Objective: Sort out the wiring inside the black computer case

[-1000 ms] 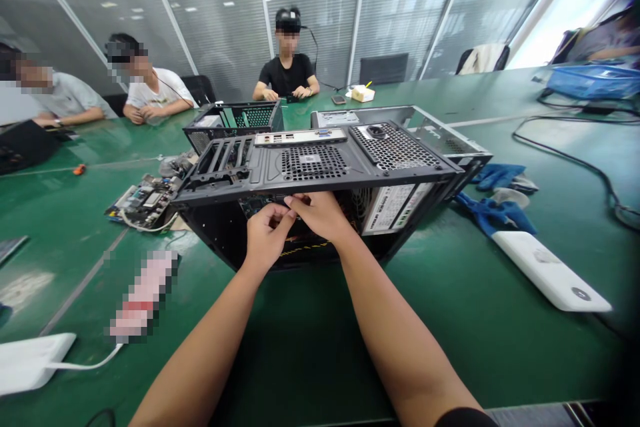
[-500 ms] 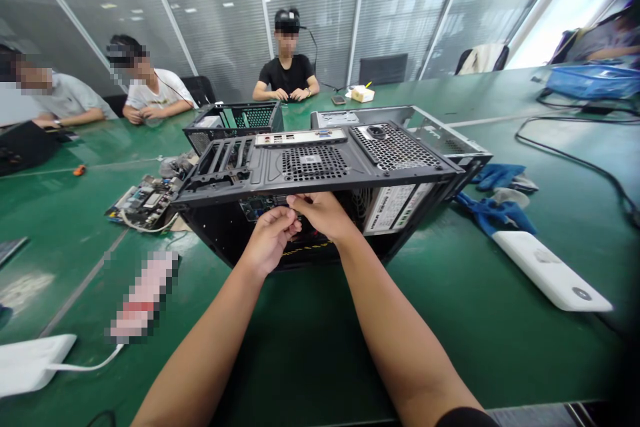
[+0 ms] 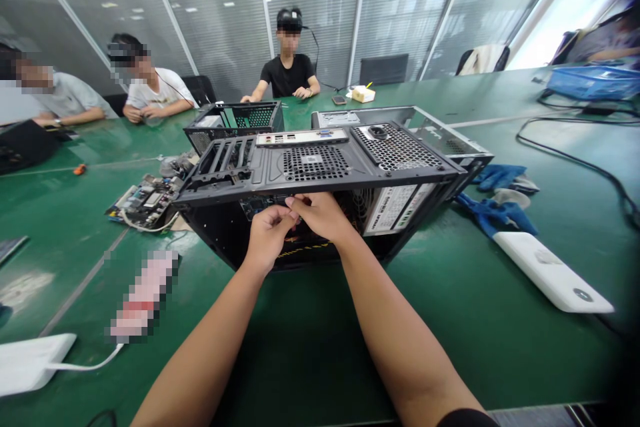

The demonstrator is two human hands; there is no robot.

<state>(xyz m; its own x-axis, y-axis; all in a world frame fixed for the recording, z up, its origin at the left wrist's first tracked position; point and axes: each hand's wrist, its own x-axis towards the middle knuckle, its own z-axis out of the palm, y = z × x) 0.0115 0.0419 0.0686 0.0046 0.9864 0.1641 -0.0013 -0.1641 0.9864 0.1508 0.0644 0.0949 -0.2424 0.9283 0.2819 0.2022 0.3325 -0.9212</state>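
Green table [image 3: 430, 333] here, circuit board [image 3: 145, 200] off to the left. My left hand [image 3: 270, 233] is curled, thumb against fingers; can't tell if anything's pinched. The PC case [image 3: 320, 177] sits mid-table, long axis running left-right, vented panel facing up. My right hand [image 3: 320, 213] is half-closed inside its open side, grip hidden. Blue gloves [image 3: 500, 213] lie right.

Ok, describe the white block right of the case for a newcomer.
Start at the nearest black computer case. Right of it, the white block lies beside crumpled blue cloth. Its dark round mark sets it apart from the white slab at near left.
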